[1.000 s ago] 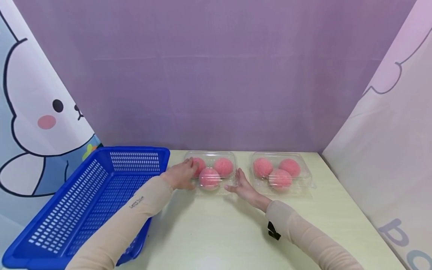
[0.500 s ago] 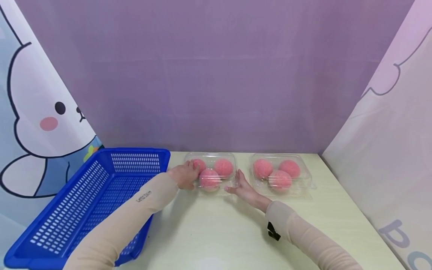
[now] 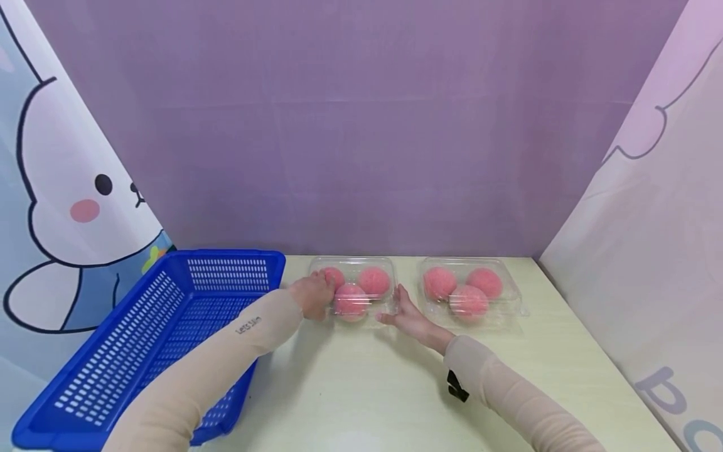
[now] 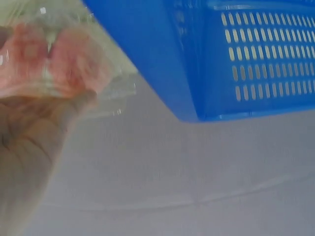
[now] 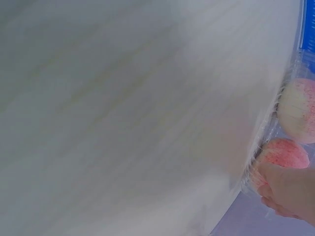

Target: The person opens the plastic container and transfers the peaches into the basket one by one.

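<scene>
A clear plastic clamshell box (image 3: 367, 263) holding pink peaches (image 3: 374, 281) stands on the table between my two hands. My left hand (image 3: 313, 295) holds its left side, the fingertips bent over the edge near the left peach; the left wrist view shows the thumb along the plastic. My right hand (image 3: 415, 320) grips the box's right side, thumb toward the front and fingers along the side. In the right wrist view this hand (image 5: 290, 191) covers part of a peach (image 5: 288, 152). The left fingertips are partly hidden in the head view.
A second clear clamshell box (image 3: 511, 289) with pink peaches stands just right of my right hand. To the left is a blue perforated plastic basket (image 3: 268, 254), under my left sleeve. A purple cloth wall (image 3: 361, 138) rises behind the pale table (image 3: 350, 389).
My left hand has moved slightly right and its fingers have closed in on the box's left side. The right hand and both boxes have stayed in place.
</scene>
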Tool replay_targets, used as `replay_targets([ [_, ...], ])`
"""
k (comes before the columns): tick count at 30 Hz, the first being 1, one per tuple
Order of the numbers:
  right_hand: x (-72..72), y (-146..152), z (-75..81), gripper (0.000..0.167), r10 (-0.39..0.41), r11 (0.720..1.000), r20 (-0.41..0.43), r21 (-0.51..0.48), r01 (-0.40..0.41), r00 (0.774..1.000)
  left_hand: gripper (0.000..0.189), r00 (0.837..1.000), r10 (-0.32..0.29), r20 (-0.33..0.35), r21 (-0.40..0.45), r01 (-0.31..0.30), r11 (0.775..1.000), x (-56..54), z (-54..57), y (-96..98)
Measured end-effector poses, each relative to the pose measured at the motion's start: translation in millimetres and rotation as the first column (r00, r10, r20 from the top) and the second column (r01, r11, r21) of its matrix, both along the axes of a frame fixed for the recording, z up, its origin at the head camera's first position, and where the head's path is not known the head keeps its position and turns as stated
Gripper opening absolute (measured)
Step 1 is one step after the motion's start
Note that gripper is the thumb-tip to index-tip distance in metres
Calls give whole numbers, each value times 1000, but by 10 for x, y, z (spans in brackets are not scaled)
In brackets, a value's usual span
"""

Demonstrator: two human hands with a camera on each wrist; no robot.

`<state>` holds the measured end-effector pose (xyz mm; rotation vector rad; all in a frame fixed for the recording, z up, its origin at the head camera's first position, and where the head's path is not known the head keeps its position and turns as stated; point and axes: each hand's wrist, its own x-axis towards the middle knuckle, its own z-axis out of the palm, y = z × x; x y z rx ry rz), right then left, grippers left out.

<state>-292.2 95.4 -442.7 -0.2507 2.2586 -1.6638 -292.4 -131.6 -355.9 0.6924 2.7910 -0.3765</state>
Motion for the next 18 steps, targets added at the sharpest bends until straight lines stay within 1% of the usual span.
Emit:
replay_targets([
  [5, -6, 7, -16, 96, 3, 1000, 4, -1, -3, 1000, 62, 996, -49, -72, -14, 48, 999, 22, -77, -24],
  [8, -11, 8, -32, 96, 5, 1000, 1, -11, -5, 1000, 63, 993, -69, -95, -29, 67, 997, 32, -101, -31],
  [13, -12, -6, -32, 95, -4, 1000, -7, -31, 4, 1000, 68, 991, -87, -103, -40, 84, 996, 39, -89, -31],
  [15, -12, -12, -31, 95, -10, 999, -6, -36, 10, 1000, 68, 991, -84, -99, -40, 81, 996, 46, -82, -36],
  [18, -9, -11, -37, 95, -14, 999, -9, -38, 13, 1000, 68, 992, -75, -101, -10, 74, 997, 63, -87, -49],
])
